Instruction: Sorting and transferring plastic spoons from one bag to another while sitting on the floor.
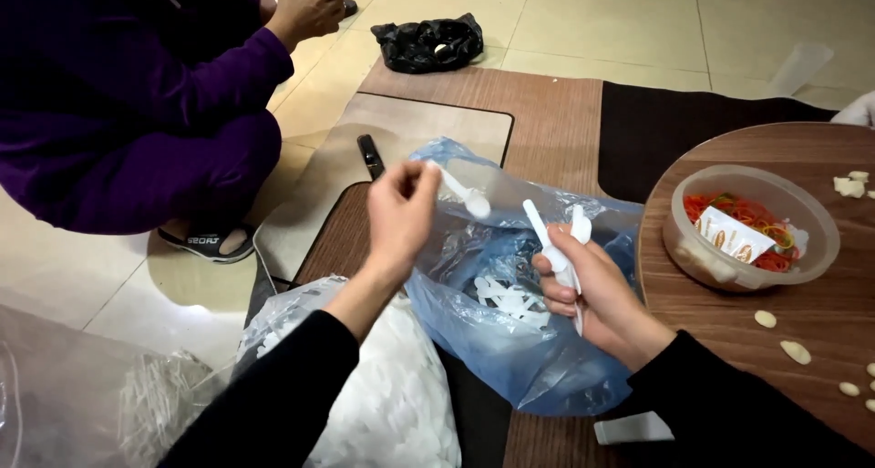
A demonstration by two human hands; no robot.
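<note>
Head view, looking down. Left hand (399, 215) raised, fingers pinched shut on one white plastic spoon (463, 195); the spoon's bowl sticks out to that hand's right, toward the other hand. Right hand (583, 290) closed in a fist round a small bunch of white spoons (558, 240), handles and bowls standing up above the knuckles, one end poking out below the fist. Both hands hover over an open blue plastic bag (510, 340); more loose white spoons lie inside it, between and just below the hands. Near the left forearm, a clear bag of white pieces (401, 404). Right of the right hand, on a round wooden table (729, 322), a clear bowl of rubber bands (752, 226). Beyond the left hand, a person in purple (137, 94) crouches on the floor.
</note>
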